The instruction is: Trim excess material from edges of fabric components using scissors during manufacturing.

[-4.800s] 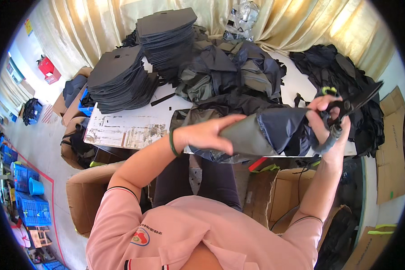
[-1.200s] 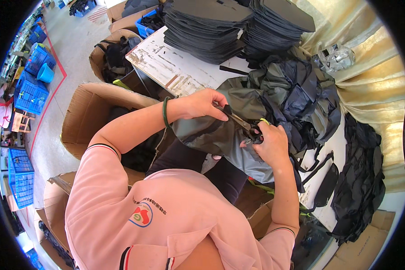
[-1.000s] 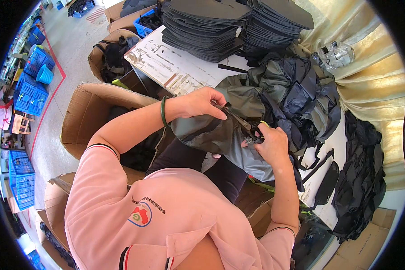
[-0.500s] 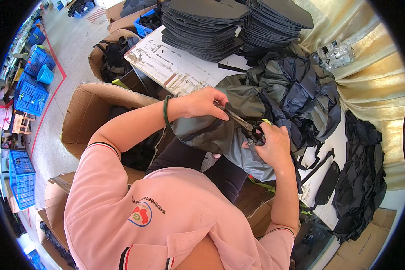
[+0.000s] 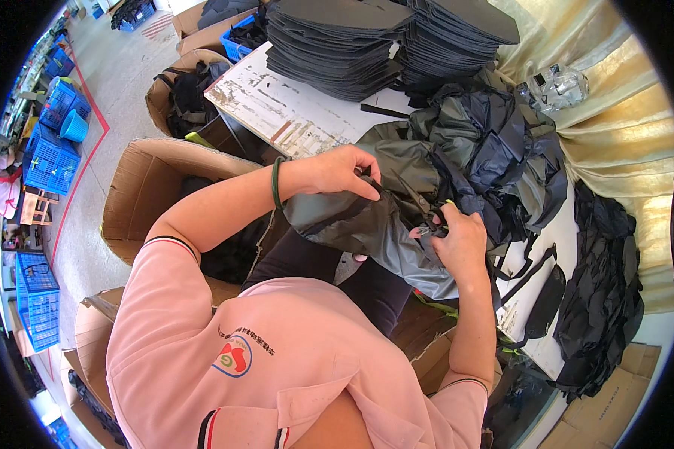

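Dark grey-green fabric drapes over my lap and the near edge of the table. My left hand pinches a dark edge of it between thumb and fingers. In my right hand is a pair of scissors with black handles, the fingers through the loops. Their blades point up and left, a short way from my left fingertips, and seem parted. More crumpled dark fabric lies heaped just beyond both hands.
Stacks of black sheets stand on the worn white table. Black fabric pieces hang over its right side. Open cardboard boxes flank me on the left. A clear plastic bundle rests against the yellowish curtain.
The scissors in my right hand have drawn back a little to the right, away from my left fingers, and their blades have parted. My left hand keeps its pinch almost in place.
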### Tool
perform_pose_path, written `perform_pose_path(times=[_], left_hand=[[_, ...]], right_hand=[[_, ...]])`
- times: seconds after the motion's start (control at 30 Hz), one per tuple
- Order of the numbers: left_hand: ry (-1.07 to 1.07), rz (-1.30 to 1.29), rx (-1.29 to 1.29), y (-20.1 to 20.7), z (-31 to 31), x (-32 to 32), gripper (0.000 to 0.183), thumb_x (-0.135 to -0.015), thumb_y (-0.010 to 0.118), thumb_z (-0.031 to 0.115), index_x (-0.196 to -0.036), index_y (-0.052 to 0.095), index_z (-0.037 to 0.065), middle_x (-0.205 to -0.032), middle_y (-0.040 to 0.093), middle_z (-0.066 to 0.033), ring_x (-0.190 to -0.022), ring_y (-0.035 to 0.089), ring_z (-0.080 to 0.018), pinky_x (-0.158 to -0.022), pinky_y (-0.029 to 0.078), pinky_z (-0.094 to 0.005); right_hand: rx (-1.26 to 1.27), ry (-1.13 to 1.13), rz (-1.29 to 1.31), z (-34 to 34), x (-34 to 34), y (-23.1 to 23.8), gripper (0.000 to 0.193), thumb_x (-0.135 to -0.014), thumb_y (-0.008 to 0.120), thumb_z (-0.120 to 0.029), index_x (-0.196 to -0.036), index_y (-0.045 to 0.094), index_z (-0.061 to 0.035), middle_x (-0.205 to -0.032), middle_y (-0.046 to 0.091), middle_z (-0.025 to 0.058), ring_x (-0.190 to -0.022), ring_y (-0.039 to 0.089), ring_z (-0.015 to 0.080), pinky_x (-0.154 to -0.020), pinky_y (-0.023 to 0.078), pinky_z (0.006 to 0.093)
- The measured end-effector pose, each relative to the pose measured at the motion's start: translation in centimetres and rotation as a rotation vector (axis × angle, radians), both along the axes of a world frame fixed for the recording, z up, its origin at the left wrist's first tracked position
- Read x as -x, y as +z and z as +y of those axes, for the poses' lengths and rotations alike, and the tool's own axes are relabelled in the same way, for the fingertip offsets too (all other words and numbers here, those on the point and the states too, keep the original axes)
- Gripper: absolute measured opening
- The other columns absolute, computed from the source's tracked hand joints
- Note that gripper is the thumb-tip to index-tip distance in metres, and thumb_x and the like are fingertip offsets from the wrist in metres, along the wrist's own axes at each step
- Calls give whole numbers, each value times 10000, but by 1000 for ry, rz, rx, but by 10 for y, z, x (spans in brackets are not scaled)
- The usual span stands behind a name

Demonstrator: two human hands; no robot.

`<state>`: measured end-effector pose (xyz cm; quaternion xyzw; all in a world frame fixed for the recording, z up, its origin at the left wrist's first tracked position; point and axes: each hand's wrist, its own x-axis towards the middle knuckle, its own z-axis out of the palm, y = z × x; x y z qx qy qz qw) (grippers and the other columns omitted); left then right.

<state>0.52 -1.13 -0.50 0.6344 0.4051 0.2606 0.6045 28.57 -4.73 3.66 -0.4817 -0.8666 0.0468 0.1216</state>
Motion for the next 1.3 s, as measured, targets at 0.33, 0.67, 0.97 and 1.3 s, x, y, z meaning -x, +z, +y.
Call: perform_pose_path(times=[0.33, 0.67, 0.97, 1.3], left_hand=[[202, 34, -204, 9, 81, 36, 241, -733, 800, 201, -855, 673, 38, -777, 599, 9, -773, 510, -93, -705, 412, -256], [266, 151, -463, 33, 142, 32, 263, -744, 790, 250, -888, 693, 53, -811, 638, -24, -796, 553, -125, -734, 441, -285], [467, 183, -640, 46, 184, 48, 190, -793, 745, 196, -883, 679, 43, -817, 628, 14, -779, 550, -84, -732, 451, -248], [670, 674, -1312, 40, 165, 46, 284, -763, 742, 259, -967, 633, 95, -972, 629, -92, -875, 596, -286, -769, 471, -374]], right_hand=[[122, -413, 44, -25, -36, -37, 391, -665, 717, -73, -998, 512, -90, -839, 656, 136, -798, 602, 397, -722, 464, 458], [-141, -541, 157, 5, -99, -33, 368, -764, 727, -125, -1049, 510, -43, -849, 631, 201, -807, 605, 430, -692, 467, 454], [-367, -557, 390, 46, -108, 23, 302, -789, 697, -85, -1038, 535, -30, -912, 650, 196, -867, 632, 391, -736, 489, 402], [101, -349, 538, -25, -84, -41, 361, -690, 756, -47, -988, 554, -30, -820, 656, 119, -769, 633, 336, -696, 498, 397]])
